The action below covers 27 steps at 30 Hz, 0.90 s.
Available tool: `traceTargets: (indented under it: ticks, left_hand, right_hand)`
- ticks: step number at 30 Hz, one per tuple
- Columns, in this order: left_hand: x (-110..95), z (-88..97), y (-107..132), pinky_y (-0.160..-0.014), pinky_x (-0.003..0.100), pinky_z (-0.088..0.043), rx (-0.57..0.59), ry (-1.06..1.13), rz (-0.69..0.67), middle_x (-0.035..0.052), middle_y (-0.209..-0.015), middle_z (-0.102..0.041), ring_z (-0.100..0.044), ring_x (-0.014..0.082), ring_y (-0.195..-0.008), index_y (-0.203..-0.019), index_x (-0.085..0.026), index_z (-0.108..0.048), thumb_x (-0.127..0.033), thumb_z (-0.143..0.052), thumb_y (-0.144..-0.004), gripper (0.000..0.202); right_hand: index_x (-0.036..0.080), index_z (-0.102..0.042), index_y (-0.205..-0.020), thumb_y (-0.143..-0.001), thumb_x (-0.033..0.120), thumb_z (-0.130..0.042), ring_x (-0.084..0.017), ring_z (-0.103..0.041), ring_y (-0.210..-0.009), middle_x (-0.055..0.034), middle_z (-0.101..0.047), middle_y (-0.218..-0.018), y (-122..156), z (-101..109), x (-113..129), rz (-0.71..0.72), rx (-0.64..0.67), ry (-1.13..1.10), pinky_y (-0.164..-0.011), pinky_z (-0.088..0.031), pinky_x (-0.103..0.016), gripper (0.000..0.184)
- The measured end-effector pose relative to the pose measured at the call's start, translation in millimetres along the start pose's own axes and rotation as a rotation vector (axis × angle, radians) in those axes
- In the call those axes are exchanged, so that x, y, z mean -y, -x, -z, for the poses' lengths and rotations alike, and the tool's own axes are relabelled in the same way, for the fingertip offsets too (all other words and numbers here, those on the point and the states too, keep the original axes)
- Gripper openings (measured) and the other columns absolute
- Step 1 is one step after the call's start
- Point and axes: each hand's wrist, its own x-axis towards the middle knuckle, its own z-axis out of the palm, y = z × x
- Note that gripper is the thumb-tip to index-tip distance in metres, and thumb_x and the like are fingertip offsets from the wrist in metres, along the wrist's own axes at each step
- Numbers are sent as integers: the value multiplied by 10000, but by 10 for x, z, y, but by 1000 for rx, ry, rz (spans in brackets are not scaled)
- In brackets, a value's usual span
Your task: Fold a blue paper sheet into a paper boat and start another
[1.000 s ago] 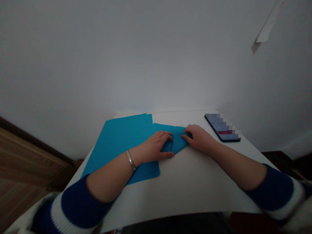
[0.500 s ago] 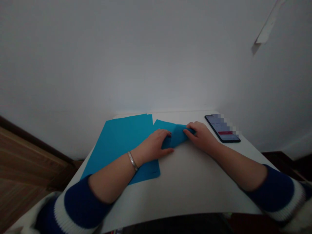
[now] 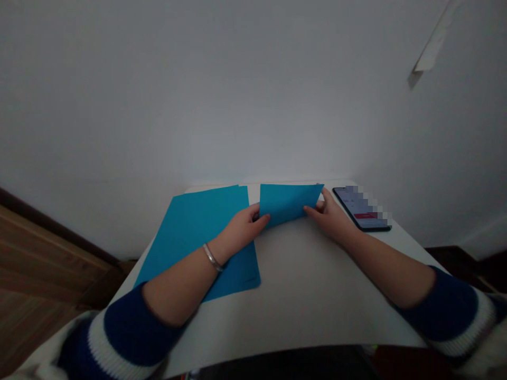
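1. Risk: the small blue sheet (image 3: pixel 291 203), tilted up between the two hands, could slip or turn if one thumb eases off; each grip looks to be near an end.
2. Risk: uneven pull from the hands could crease or skew it, being thin.
3. Risk: the left forearm lies over the large blue sheets (image 3: pixel 198 224); dragging it back might shift them.
4. Left hand (image 3: pixel 246 228): partly closed, pinching the small sheet's near-left corner, thumb in front, fingers mostly hidden.
5. Right hand (image 3: pixel 331 215): loosely curled, grasping the opposite end, thumb in front, a finger behind.
6. Phone (image 3: pixel 362 211) on the surface (image 3: pixel 312 295), just right of the right hand, untouched.
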Motion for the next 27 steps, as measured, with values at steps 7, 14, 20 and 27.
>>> traceTargets:
  ticks: [7,14,20,27]
  left_hand:
    - [146,-64,2,-857,387,-511,-194,-47,-54,143,-1277,-455,-575,221,-1015,-1435,-213,-200,-228,-633,-779,786]
    - [66,57,48,-1092,515,-290,68,-493,-415,62,-1279,-546,-374,315,-1295,-1079,-257,-652,-396,-668,-813,301]
    - [-18,74,31,-911,377,-477,189,-615,-468,84,-1222,-622,-590,247,-1088,-1184,-201,-602,-375,-551,-909,329]
    - [-113,66,53,-650,289,-499,132,-828,-537,29,-921,-721,-679,194,-782,-1094,-202,-615,-232,-534,-910,203]
  right_hand:
    - [143,-121,-1503,-806,347,-583,-185,-577,-619,8,-633,-698,65,8,171,3,105,254,-575,-389,-276,861]
    - [189,-425,-1386,-817,401,-578,-232,-601,-719,-78,-664,-840,82,25,181,27,157,554,-624,-413,-319,626]
    - [208,-672,-1113,-812,354,-621,-252,-568,-967,-111,-622,-1055,108,30,224,432,40,580,-852,-431,-379,338]
    - [239,-701,-944,-855,299,-617,-204,-600,-884,-20,-710,-909,161,-12,335,834,139,602,-805,-398,-356,137]
